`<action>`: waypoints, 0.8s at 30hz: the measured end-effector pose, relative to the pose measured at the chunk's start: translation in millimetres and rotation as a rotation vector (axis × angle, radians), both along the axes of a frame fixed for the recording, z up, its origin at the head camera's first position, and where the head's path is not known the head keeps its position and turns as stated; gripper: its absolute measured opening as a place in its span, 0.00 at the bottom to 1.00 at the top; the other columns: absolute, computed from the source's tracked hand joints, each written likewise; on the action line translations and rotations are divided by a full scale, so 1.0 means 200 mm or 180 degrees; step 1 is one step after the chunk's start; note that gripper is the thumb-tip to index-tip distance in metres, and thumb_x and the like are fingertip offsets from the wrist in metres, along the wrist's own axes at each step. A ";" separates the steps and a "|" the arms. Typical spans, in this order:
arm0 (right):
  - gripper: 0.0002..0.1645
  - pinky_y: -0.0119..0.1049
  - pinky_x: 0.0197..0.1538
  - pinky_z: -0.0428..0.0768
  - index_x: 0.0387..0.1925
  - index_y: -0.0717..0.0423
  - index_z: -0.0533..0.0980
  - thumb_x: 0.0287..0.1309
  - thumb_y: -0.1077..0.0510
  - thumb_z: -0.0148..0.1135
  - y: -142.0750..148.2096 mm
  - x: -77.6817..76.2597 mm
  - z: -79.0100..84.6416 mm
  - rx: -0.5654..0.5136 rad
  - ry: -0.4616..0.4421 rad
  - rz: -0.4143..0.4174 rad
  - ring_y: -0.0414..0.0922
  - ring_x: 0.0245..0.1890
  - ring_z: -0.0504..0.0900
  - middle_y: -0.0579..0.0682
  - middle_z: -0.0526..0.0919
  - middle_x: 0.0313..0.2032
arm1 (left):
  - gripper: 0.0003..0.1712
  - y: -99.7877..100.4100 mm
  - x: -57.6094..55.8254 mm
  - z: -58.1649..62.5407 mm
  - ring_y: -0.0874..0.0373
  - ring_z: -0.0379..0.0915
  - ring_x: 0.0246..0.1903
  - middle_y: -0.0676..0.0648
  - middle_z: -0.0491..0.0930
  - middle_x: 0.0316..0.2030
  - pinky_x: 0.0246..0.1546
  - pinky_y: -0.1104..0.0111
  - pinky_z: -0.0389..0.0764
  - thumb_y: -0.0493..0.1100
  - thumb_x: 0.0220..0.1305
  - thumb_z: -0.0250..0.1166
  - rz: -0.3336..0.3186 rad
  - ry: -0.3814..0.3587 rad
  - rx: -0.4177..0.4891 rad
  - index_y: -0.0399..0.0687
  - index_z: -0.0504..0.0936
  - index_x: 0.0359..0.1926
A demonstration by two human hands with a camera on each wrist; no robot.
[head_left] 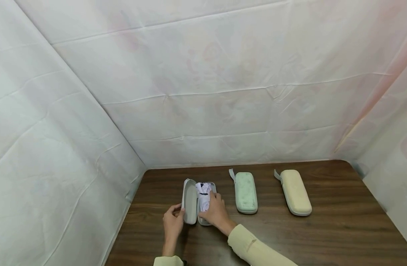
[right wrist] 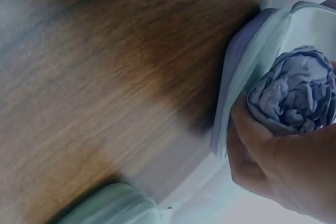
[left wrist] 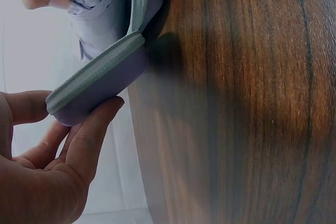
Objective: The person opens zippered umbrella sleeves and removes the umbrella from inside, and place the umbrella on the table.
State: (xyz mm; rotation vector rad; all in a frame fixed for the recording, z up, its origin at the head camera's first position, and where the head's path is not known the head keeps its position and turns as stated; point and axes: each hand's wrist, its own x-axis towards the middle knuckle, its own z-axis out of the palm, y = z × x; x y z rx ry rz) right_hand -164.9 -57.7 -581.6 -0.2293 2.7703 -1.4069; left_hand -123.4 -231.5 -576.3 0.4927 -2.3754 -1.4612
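Observation:
A pale lavender zip case (head_left: 190, 203) stands unfolded on the table, its two halves spread side by side. In its right half lies a rolled lavender compact umbrella (head_left: 203, 191) with a dark strap mark across it. My left hand (head_left: 172, 224) pinches the outer edge of the raised lid; the left wrist view shows thumb and fingers on either side of the lid (left wrist: 100, 80). My right hand (head_left: 218, 213) grips the umbrella from the right. In the right wrist view the gathered fabric end of the umbrella (right wrist: 294, 93) shows beside the fingers, within the case wall (right wrist: 244, 66).
A mint green case (head_left: 246, 193), closed with a strap loop, lies to the right of my right hand. Farther right is a closed cream case (head_left: 295, 192). The dark wooden table (head_left: 343, 221) meets a white sheet backdrop (head_left: 203, 111) behind and at the sides.

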 end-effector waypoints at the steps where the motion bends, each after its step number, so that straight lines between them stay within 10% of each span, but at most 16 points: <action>1: 0.61 0.60 0.55 0.81 0.71 0.76 0.66 0.37 0.56 0.85 0.00 0.01 0.00 0.0014 0.0049 0.0007 0.69 0.55 0.77 0.73 0.73 0.60 | 0.13 0.00 0.00 0.00 0.47 0.88 0.35 0.33 0.88 0.41 0.28 0.73 0.81 0.29 0.65 0.69 0.0003 -0.0001 -0.0001 0.29 0.87 0.50; 24: 0.36 0.53 0.52 0.86 0.54 0.69 0.84 0.35 0.65 0.80 -0.01 0.06 0.03 0.0464 0.1756 -0.0006 0.64 0.50 0.86 0.67 0.82 0.58 | 0.11 0.01 -0.01 -0.01 0.56 0.85 0.30 0.34 0.88 0.36 0.26 0.74 0.79 0.29 0.63 0.70 0.0048 0.0144 -0.0109 0.27 0.88 0.46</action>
